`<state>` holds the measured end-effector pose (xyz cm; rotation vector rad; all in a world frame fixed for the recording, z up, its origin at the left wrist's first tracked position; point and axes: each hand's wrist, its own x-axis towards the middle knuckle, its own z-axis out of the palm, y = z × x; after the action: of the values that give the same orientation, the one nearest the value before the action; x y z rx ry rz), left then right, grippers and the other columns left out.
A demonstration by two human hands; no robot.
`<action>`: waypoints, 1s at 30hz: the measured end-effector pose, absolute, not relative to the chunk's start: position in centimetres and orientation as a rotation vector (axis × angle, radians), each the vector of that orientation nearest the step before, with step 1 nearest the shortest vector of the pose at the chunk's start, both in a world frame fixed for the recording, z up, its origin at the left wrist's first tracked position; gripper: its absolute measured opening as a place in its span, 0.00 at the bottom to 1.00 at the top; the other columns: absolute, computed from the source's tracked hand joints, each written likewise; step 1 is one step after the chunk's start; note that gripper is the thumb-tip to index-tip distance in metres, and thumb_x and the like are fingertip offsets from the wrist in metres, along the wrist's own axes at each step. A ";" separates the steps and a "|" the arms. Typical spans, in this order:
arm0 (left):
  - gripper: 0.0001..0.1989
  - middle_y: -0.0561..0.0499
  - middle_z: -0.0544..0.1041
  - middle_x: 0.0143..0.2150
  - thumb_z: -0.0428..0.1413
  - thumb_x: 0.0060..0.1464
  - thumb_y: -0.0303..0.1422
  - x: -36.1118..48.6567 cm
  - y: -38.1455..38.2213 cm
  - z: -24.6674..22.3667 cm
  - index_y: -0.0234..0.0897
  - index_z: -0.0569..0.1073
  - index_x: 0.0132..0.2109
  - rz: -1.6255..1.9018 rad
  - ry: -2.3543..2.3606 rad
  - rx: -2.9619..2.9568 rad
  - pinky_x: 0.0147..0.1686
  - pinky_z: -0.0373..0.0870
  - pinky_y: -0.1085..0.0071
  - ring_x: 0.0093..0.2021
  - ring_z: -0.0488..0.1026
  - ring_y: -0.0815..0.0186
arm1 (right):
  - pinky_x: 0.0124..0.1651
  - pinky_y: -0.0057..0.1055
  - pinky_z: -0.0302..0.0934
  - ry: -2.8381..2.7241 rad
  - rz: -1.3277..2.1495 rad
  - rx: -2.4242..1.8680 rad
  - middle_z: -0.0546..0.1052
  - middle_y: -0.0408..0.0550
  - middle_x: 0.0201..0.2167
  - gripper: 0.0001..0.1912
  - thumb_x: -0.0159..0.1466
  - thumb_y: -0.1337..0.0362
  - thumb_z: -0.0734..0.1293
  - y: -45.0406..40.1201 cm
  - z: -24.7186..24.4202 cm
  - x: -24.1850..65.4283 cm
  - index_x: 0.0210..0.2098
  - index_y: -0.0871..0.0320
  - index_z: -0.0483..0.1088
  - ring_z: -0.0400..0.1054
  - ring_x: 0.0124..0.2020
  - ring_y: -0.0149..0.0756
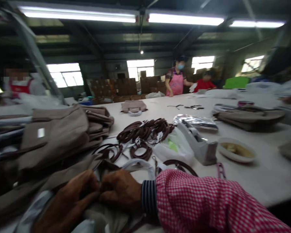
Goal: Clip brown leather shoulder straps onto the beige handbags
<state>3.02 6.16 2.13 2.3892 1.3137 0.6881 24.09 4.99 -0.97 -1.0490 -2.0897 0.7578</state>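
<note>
Low in the view, my left hand (71,197) and my right hand (121,189) meet at the dark edge of a grey-brown fabric bag (105,215). Both hands are closed, with fingers pinching the bag's edge; the exact spot between the fingertips is hidden. A handle wrapped in white paper (142,165) arches just beyond my right hand. Past it lie coiled dark brown straps (140,150), several of them in a heap. Grey-brown finished bags (55,129) are stacked to the left of my hands.
A grey tape dispenser (199,147) stands beside a plastic bag (176,147) and a shallow round dish (236,150). More bags lie at the right (252,118) and farther back (134,106). Scissors (194,107) rest on the white table (157,106). Co-workers stand beyond it.
</note>
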 end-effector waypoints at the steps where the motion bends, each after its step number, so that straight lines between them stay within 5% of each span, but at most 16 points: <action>1: 0.08 0.53 0.78 0.37 0.60 0.60 0.39 2.8 5.6 2.4 0.41 0.72 0.38 0.640 1.327 2.366 0.40 0.75 0.65 0.39 0.77 0.60 | 0.32 0.25 0.57 -2.065 0.779 -1.015 0.76 0.40 0.29 0.04 0.61 0.64 0.74 4.8 -0.9 24.1 0.35 0.58 0.76 0.70 0.31 0.32; 6: 0.02 0.52 0.77 0.41 0.56 0.62 0.32 3.8 4.1 4.6 0.40 0.71 0.41 0.638 1.207 2.298 0.46 0.71 0.66 0.46 0.75 0.61 | 0.34 0.27 0.54 -2.004 0.915 -0.938 0.72 0.40 0.27 0.02 0.60 0.71 0.68 4.1 -0.2 24.4 0.31 0.59 0.73 0.64 0.30 0.31; 12: 0.14 0.49 0.77 0.50 0.57 0.60 0.25 3.7 4.0 5.2 0.40 0.73 0.52 0.665 1.077 2.417 0.57 0.69 0.63 0.53 0.74 0.61 | 0.33 0.28 0.54 -1.918 1.096 -0.892 0.69 0.41 0.27 0.04 0.62 0.67 0.66 3.6 -0.2 24.7 0.30 0.59 0.70 0.61 0.30 0.31; 15: 0.09 0.48 0.76 0.54 0.55 0.66 0.28 3.4 4.3 4.9 0.40 0.77 0.50 0.490 1.025 2.668 0.62 0.64 0.62 0.57 0.71 0.60 | 0.33 0.28 0.55 -1.902 1.100 -0.890 0.68 0.41 0.27 0.06 0.63 0.65 0.66 3.5 -0.3 24.7 0.29 0.59 0.69 0.61 0.30 0.32; 19: 0.09 0.50 0.78 0.46 0.56 0.69 0.33 3.3 4.8 4.9 0.39 0.80 0.41 0.334 1.034 2.797 0.58 0.64 0.62 0.49 0.72 0.61 | 0.32 0.28 0.56 -1.871 1.231 -0.867 0.70 0.41 0.27 0.07 0.65 0.63 0.67 3.5 -0.3 24.8 0.32 0.59 0.70 0.62 0.29 0.31; 30: 0.15 0.49 0.76 0.39 0.49 0.74 0.36 4.5 4.1 4.2 0.35 0.74 0.39 0.470 1.254 2.771 0.52 0.63 0.60 0.42 0.71 0.60 | 0.41 0.30 0.61 -2.001 1.032 -0.852 0.79 0.44 0.34 0.07 0.63 0.68 0.67 4.0 0.1 24.8 0.39 0.59 0.78 0.70 0.36 0.36</action>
<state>4.53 4.10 4.22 2.7714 1.2542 0.4704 24.78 3.97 0.12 -0.8522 -2.0013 1.0324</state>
